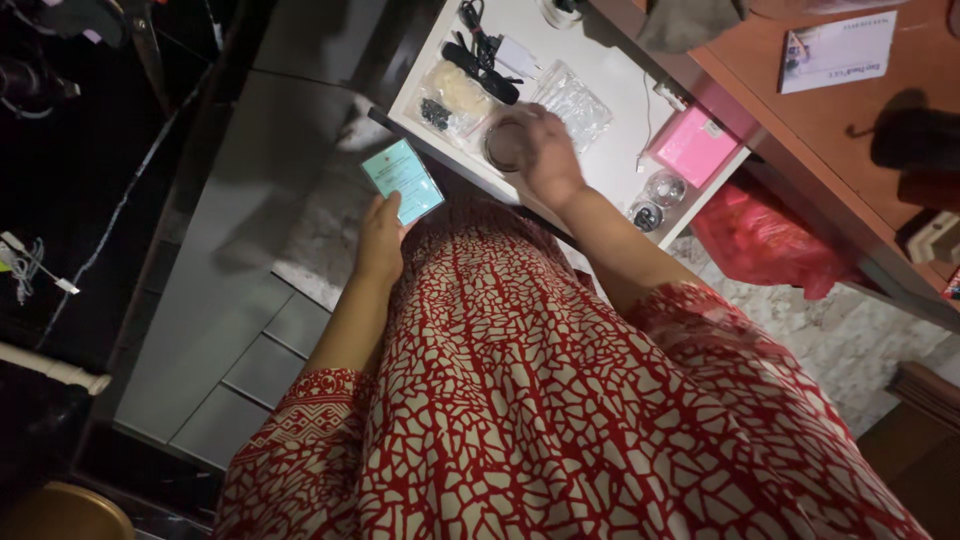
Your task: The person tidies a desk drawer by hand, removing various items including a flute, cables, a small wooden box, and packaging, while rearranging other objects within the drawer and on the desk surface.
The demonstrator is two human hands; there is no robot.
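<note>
My left hand holds a small teal card by its lower edge, in front of a pulled-out white drawer. My right hand reaches into the drawer and rests on a round lidded container, its fingers curled over the rim. I wear a red and white patterned dress that fills the lower part of the view.
In the drawer lie clear plastic bags, a black cable with a white adapter, a pink box and two small round cases. A brown desk with a booklet stands at right, a red bag below it.
</note>
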